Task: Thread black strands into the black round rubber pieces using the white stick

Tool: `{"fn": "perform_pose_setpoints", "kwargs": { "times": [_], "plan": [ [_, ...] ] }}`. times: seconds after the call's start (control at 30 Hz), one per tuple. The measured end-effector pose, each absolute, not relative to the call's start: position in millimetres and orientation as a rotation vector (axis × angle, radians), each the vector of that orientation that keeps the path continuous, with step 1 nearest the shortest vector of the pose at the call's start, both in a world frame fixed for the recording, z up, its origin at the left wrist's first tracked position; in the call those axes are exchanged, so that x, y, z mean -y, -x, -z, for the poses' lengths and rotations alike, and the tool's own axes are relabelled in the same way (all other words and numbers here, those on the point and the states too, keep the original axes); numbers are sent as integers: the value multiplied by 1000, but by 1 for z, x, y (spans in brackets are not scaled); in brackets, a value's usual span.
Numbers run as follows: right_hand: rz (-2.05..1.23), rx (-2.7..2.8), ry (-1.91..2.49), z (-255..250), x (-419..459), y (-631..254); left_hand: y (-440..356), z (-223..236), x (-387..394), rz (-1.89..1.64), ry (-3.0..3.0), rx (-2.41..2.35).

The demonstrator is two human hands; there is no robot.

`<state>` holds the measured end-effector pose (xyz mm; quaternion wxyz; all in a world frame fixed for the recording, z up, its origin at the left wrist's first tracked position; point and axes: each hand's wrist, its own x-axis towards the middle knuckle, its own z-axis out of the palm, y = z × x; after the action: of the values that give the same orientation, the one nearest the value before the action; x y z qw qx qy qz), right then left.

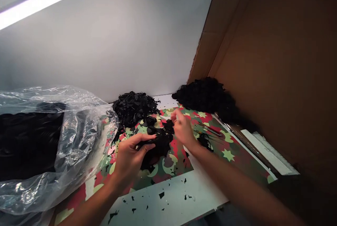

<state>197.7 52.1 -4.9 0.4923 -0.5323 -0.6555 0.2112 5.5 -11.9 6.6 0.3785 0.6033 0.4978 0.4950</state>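
Observation:
My left hand [133, 154] pinches a thin, floppy black piece [159, 145] between thumb and fingers, low over the patterned sheet. Just to the right, my right hand [181, 127] is raised with its fingers curled together; what they hold, if anything, does not show. Beside its fingertips is a small black scrap [168, 126], and I cannot tell whether they touch it. Behind my left hand rises a heap of black shreds [135, 106]. Tweezers-like metal tools [212, 130] lie to the right of my right hand, near a few loose black strips [204, 141].
A clear plastic bag [79, 141] with black pieces [28, 141] fills the left side. A second dark pile [207, 96] sits in the back right corner against a cardboard wall [276, 61]. Black crumbs dot the white tabletop [150, 208]. A white strip [268, 152] lies at right.

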Motion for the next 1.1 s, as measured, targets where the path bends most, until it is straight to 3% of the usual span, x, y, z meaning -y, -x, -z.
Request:
{"fn": "perform_pose_setpoints", "kwargs": {
  "times": [0.37,0.77,0.97,1.1],
  "plan": [
    [-841,1755,851,-10,-23,-186,-1,-7,2,-1240,-1441,-1277],
    [-743,1565,1164,-6,-52,-215,-2,-9,7,-1260,-1453,-1253],
    [-841,1747,866,-15,-29,-196,2,-5,1,-1282,-1474,-1276],
    [-722,1832,754,-11,-18,-184,1,-2,2,-1284,-1578,-1257]
  ]
}}
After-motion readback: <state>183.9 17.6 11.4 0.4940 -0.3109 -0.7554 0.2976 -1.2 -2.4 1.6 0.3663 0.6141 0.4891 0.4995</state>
